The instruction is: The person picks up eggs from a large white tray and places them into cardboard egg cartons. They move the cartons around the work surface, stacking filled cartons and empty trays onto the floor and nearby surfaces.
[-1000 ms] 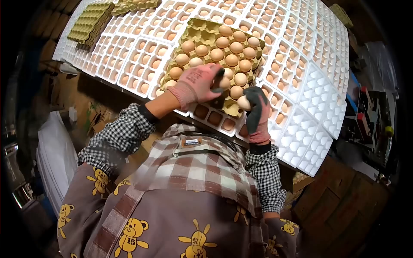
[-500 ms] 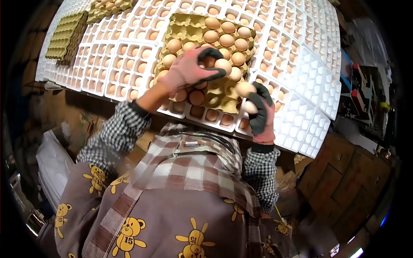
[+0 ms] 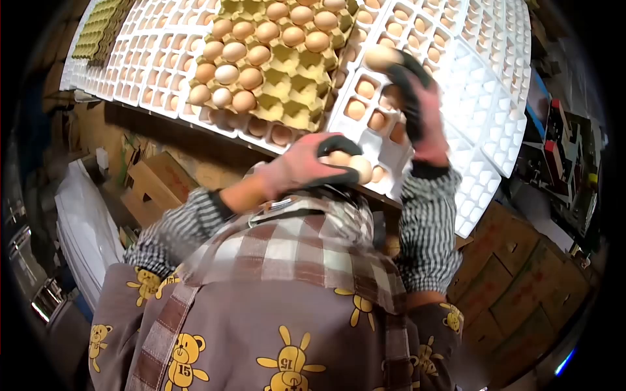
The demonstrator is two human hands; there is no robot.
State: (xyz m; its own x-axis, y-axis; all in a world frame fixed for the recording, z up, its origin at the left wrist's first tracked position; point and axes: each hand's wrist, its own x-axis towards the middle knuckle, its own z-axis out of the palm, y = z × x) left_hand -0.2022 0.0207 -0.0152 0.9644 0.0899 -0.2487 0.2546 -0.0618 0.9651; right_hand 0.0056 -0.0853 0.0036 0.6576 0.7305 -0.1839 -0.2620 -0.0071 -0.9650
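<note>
My left hand, in a pink and black glove, is closed around brown eggs near the front edge of the white egg grid. My right hand, gloved the same way, holds an egg raised over the grid's right part. A yellow-green pulp egg tray lies on the grid at upper left, its far rows filled with eggs and its near rows bare.
White plastic grids with eggs in many cells cover the bench. A stack of pulp trays sits far left. Cardboard boxes stand at right and below the bench at left. White sheets lean at left.
Both hands have left the pulp tray. My left hand dropped back to the grid's front edge with eggs; my right hand rose to the right with an egg. The view shifted.
</note>
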